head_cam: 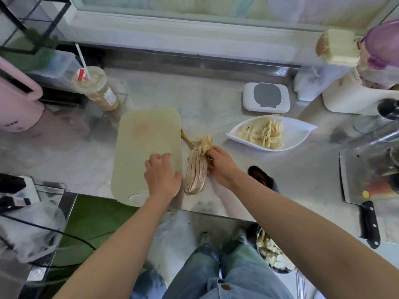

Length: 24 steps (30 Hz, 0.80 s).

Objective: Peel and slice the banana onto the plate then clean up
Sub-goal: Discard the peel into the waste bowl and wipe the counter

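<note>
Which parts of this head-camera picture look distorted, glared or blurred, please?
In the head view, the wide lens bows the counter edge; glare washes out the counter around the plate; the banana peel in the right hand is sharp; the corners smear.

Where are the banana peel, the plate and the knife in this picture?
banana peel [195, 171]: head view, middle of the flattened peel strips.
plate [302, 131]: head view, bare white part near its right tip.
knife [369, 225]: head view, middle of its black handle.

Matt plastic cutting board [146, 147], glossy white plate [300, 134], brushed-metal counter [216, 104] (reflective), fibrous peel [195, 171]
</note>
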Tool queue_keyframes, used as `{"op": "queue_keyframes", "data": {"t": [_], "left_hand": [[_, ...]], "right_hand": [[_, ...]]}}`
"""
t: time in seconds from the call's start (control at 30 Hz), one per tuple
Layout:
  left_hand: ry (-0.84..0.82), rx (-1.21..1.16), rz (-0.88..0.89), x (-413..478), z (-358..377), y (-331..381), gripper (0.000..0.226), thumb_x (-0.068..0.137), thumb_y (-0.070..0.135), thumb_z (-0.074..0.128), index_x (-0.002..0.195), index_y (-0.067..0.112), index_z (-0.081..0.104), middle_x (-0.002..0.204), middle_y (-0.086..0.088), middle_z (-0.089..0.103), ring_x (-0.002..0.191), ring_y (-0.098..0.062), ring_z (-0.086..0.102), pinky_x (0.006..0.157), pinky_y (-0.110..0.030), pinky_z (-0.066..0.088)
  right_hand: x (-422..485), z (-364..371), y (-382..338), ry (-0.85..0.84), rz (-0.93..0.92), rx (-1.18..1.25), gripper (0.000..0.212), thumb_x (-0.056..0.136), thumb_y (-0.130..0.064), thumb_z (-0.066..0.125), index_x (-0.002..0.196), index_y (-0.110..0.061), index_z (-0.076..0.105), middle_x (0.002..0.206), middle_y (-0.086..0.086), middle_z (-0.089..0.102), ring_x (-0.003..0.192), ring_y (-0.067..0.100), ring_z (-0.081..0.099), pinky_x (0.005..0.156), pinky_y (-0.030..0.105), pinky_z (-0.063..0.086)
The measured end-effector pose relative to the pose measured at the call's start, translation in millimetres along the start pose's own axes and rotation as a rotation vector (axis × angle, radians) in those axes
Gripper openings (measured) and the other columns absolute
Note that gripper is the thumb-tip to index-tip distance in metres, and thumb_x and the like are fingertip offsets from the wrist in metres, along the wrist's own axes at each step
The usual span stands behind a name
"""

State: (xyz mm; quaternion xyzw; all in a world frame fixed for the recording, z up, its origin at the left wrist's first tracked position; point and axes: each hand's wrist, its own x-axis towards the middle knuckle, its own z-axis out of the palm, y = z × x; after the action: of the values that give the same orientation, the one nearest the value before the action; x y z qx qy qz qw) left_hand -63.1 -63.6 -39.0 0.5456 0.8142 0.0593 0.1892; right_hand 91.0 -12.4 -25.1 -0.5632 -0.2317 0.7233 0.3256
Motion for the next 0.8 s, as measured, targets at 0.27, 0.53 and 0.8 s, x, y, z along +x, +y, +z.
{"op": "queue_keyframes", "data": {"t": [0.27, 0.53, 0.8], "left_hand": [[-0.036, 0.241, 0.009, -1.2, 14.3, -1.7, 0.082, 0.068, 0.045, 0.070, 0.130, 0.011, 0.028, 0.140, -0.009, 0.017, 0.121, -0.030, 0.027, 0.079, -0.044, 0.043], [0.012, 0.262, 0.004, 1.4, 11.3, -9.6, 0.067, 0.075, 0.042, 0.066, 0.126, 0.007, 0.038, 0.139, -0.014, 0.026, 0.121, -0.032, 0.030, 0.084, -0.043, 0.042], [0.111, -0.676, 0.451, -6.5, -19.0, 69.8, 0.044, 0.093, 0.044, 0.035, 0.122, 0.018, 0.054, 0.124, 0.006, 0.052, 0.118, -0.009, 0.043, 0.099, -0.019, 0.031]], "right_hand": [[-7.4, -13.8, -11.3, -0.073, -0.058, 0.153, 0.018, 0.095, -0.008, 0.039, 0.098, -0.003, 0.056, 0.090, 0.016, 0.057, 0.077, 0.020, 0.058, 0.067, 0.029, 0.052], [-15.5, -35.9, -25.8, -0.032, -0.107, 0.372, 0.034, 0.098, -0.017, 0.033, 0.113, -0.001, 0.058, 0.094, 0.013, 0.068, 0.079, 0.021, 0.069, 0.065, 0.035, 0.058], [-39.6, -58.7, -45.7, 0.062, -0.265, -0.393, 0.011, 0.087, -0.007, 0.051, 0.079, -0.011, 0.057, 0.070, 0.001, 0.052, 0.066, 0.014, 0.049, 0.061, 0.025, 0.041]]}}
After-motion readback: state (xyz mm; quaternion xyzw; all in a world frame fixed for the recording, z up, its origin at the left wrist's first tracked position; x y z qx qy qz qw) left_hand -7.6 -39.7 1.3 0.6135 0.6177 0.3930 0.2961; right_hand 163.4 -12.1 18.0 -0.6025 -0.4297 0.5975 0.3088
